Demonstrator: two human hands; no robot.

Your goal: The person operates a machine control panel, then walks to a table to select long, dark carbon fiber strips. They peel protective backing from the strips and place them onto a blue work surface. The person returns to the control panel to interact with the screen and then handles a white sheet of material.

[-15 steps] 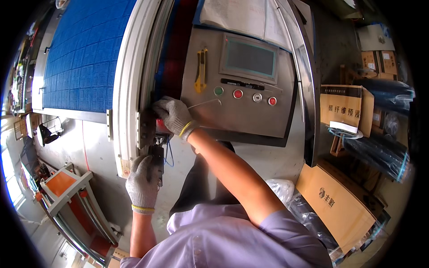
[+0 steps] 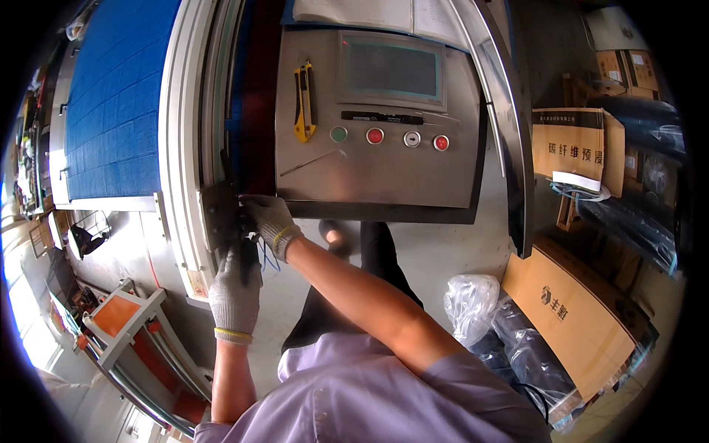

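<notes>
My left hand (image 2: 235, 297), in a grey knit glove with a yellow cuff band, is wrapped round a black block-like part (image 2: 250, 260) at the near end of a white rail. Just above it, my right hand (image 2: 269, 220), gloved alike, has its fingers bent against the black carriage (image 2: 219, 214) mounted on that rail. What the right fingertips hold, if anything, is hidden behind the glove. A thin blue cable (image 2: 270, 258) hangs beside the two hands. On the steel panel lies a thin metal rod with a bent end (image 2: 314, 162).
The long white rail (image 2: 181, 140) borders a blue bed (image 2: 122, 103). Right of it, the steel control panel (image 2: 384, 173) carries a screen (image 2: 391, 69), buttons, a yellow utility knife (image 2: 305, 103) and a black marker (image 2: 380, 117). Cardboard boxes (image 2: 565, 317) and wrapped rolls stand at right.
My right hand has moved down along the carriage, closer to my left hand. The view has shifted, so the panel and rail appear further left and higher.
</notes>
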